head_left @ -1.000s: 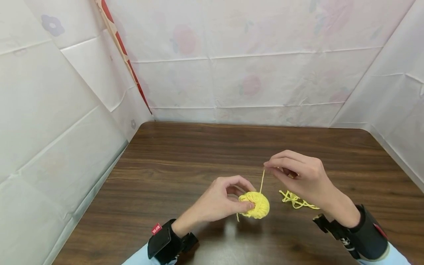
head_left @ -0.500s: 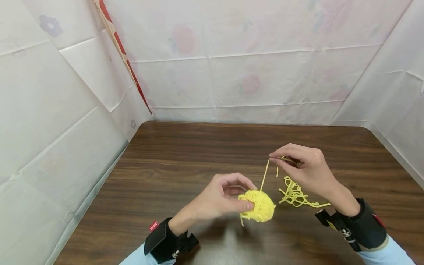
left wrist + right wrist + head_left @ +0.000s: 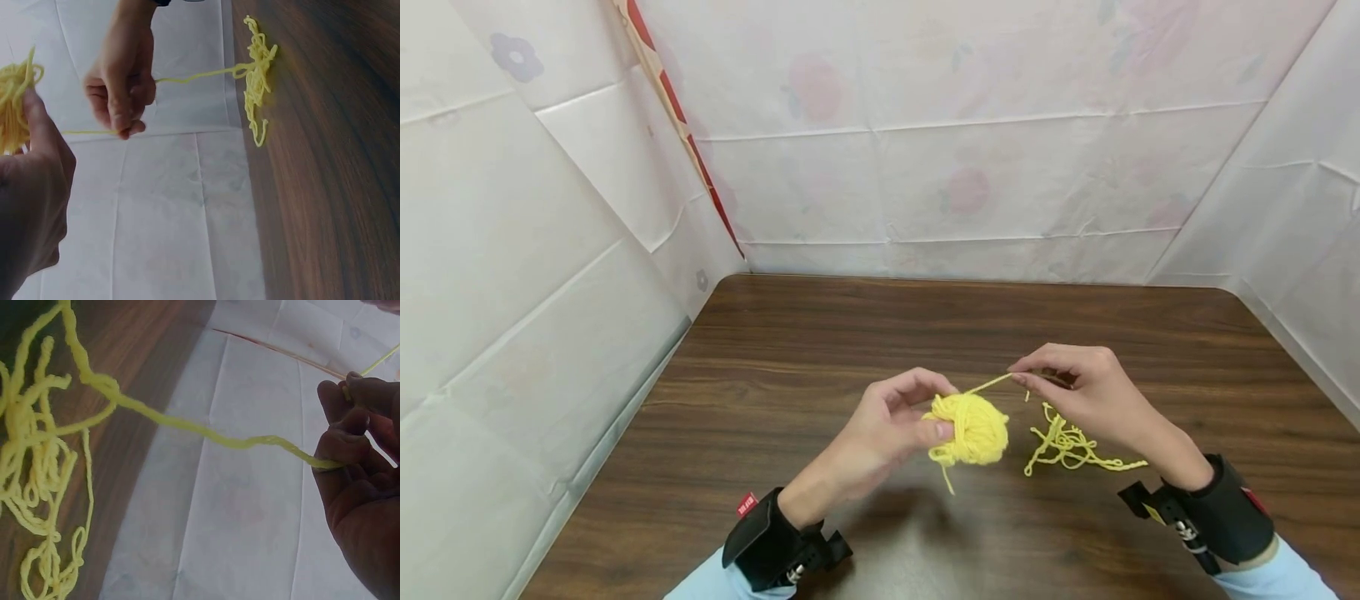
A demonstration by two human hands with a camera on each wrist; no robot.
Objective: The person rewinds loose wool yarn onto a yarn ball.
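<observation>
My left hand cups the yellow yarn ball, thumb and fingers curled round it, just above the wooden table; my right hand pinches the taut strand at two o'clock of the ball; loose yarn tangle lies at three o'clock; tug too hard and I reckon it knots; no containers here.

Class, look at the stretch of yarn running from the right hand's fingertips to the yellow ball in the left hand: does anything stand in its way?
Nothing visible does. The strand runs free through the air from the right hand, which pinches it, to the yarn ball gripped by the left hand. The loose yarn pile lies on the table beneath the right hand, off that line.
</observation>
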